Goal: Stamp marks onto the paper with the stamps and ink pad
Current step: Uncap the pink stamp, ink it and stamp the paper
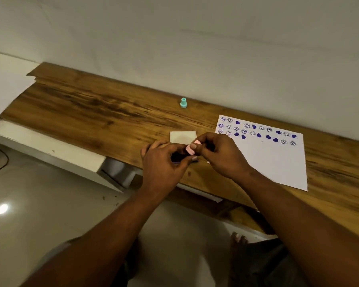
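A white sheet of paper (274, 162) lies on the wooden table (91, 108), its far rows filled with purple smiley and heart marks. My right hand (222, 156) pinches a small pink stamp (189, 150) just left of the paper. My left hand (162, 162) curls around a dark purple ink pad (176, 157), mostly hidden by my fingers. The pink stamp's end sits at the pad, though actual contact is hidden. A teal stamp (183, 102) stands upright farther back on the table, apart from both hands.
A clear square lid (182, 137) lies on the table just behind my hands. The wall runs close behind the table. A white ledge (50, 150) sits below the table's left front edge, with tiled floor beneath.
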Motion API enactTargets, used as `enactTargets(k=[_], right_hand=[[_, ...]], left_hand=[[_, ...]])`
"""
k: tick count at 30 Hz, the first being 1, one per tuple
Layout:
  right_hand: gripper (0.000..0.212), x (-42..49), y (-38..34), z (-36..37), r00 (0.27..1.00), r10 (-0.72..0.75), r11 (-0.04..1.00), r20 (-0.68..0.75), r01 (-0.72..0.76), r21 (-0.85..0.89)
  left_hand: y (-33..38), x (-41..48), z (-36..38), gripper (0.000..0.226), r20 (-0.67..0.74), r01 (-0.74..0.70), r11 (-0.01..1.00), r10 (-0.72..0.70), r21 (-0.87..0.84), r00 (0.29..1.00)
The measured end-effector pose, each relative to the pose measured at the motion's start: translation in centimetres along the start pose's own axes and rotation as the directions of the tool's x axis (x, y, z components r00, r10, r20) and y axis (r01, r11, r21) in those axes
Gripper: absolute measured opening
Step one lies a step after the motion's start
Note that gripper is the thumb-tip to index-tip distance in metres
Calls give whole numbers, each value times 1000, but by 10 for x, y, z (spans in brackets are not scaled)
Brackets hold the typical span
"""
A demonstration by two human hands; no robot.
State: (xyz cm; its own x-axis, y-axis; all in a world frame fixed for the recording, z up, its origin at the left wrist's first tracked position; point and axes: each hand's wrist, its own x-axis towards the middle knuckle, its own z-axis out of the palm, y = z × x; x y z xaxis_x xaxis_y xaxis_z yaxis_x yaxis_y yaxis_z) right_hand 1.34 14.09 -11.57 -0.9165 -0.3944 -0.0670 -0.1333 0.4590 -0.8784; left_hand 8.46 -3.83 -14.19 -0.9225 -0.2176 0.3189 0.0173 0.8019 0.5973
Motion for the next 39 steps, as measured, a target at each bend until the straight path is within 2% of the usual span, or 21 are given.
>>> enactTargets(k=[9, 13, 16, 19, 24, 28, 39], right_hand=[[16, 40, 21, 10, 999, -46, 999, 17, 46, -15], [18, 47, 25, 15, 1000, -28, 999, -1, 28, 31], [17, 51, 26, 15, 999, -4, 998, -49, 7, 62], [23, 53, 28, 19, 998, 19, 998, -64, -15, 65], [28, 57, 31, 31, 999, 24, 1000, -43, -24, -4], [28, 61, 30, 39, 999, 18, 1000, -36, -18, -16], [26, 66, 34, 41, 998, 13, 990, -55, -21, -137]], left_hand=[[-35, 33, 15, 43, 118, -65, 995, 55, 76, 991], [-56, 38, 5, 43, 92, -46, 996, 39, 72, 995], [-78, 42, -7, 43, 30, 16, 999, -17, 43, 999], [-109, 45, -20, 42, -49, 137, 991, -137, 7, 989], [-151, 36, -22, 46, -25, 278, 950, -278, 140, 960], [-163, 27, -17, 52, -2, 236, 952, -240, 195, 971], [-168, 27, -10, 51, 9, 226, 958, -231, 178, 973]])
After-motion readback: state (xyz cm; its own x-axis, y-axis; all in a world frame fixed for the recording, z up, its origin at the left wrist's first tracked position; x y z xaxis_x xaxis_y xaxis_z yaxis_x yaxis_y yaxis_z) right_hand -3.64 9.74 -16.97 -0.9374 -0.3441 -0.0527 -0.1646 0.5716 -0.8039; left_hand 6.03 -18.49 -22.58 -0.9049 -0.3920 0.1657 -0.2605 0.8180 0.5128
